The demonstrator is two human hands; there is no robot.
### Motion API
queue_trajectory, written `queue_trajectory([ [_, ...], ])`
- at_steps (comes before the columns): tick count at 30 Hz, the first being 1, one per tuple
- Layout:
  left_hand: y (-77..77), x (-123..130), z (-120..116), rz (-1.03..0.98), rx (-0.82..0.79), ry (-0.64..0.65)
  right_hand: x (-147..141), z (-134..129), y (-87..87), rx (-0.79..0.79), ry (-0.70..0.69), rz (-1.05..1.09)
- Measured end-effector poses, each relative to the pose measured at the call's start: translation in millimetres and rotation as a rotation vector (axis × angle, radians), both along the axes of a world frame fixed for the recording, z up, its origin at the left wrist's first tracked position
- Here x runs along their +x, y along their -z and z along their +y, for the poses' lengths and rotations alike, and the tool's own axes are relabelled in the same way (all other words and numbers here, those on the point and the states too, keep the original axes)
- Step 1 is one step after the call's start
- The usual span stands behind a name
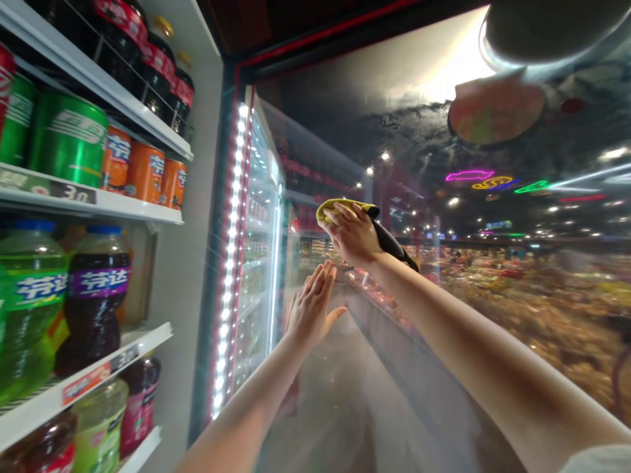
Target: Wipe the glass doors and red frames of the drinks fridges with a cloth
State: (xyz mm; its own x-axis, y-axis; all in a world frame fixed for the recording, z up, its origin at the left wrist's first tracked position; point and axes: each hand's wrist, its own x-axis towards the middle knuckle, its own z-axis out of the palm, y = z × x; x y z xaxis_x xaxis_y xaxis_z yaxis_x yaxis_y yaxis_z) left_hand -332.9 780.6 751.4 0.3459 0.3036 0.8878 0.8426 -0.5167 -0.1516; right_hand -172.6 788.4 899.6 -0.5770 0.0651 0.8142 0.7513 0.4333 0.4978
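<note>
A glass door (345, 394) of a drinks cooler fills the middle and right of the view. My right hand (351, 231) presses a yellow cloth (340, 203) against the glass, its fingers spread over the cloth. A dark part hangs from under that hand. Lower and to the left, my left hand (314, 305) lies against the glass with the fingers stretched and the thumb apart; nothing is in it.
Cooler shelves (113, 207) at the left hold cans (71, 138) and bottles (101, 282). A strip of lights (229, 256) runs down the door's edge. Behind the glass are shop displays (493, 309) and neon signs.
</note>
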Motion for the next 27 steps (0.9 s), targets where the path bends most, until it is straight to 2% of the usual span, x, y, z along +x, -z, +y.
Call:
queue_trajectory([
  [3, -3.0, -18, 6, -0.047, 0.021, -0.046, 33, -10, 1.5, -0.015, -0.029, -0.188],
  [5, -6.9, -30, 11, -0.064, 0.007, -0.085, 58, -14, -10.3, 0.022, -0.028, -0.182],
  [7, -11.8, -40, 16, -0.058, -0.017, -0.118, 68, -13, -28.2, 0.072, -0.018, -0.07],
  [9, -16.2, -47, 19, -0.042, -0.034, -0.136, 59, -8, -41.3, 0.106, -0.014, 0.078],
  [11, -18.7, -51, 20, -0.032, -0.04, -0.143, 35, -1, -39.2, 0.104, -0.022, 0.146],
  [13, -18.2, -56, 19, -0.03, -0.041, -0.155, 10, 3, -20.4, 0.066, -0.039, 0.06],
  [15, -14.7, -63, 18, -0.035, -0.04, -0.176, -4, 4, 5.7, 0.009, -0.063, -0.145],
  [17, -9.5, -73, 17, -0.037, -0.045, -0.194, -2, 1, 24.0, -0.015, -0.087, -0.293],
  [18, -6.9, -78, 17, -0.038, -0.051, -0.201, 3, -1, 26.5, -0.007, -0.089, -0.305],
  [20, -3.0, -91, 19, -0.034, -0.073, -0.216, 14, -3, 17.1, 0.041, -0.061, -0.213],
  [22, -1.6, -102, 24, -0.022, -0.095, -0.228, 16, -3, -4.1, 0.095, -0.008, -0.047],
  [25, -2.3, -118, 32, -0.012, -0.088, -0.222, -10, 4, -29.1, 0.132, 0.036, 0.122],
  [27, -1.6, -127, 36, -0.017, -0.062, -0.205, -37, 11, -27.2, 0.122, 0.032, 0.125],
])
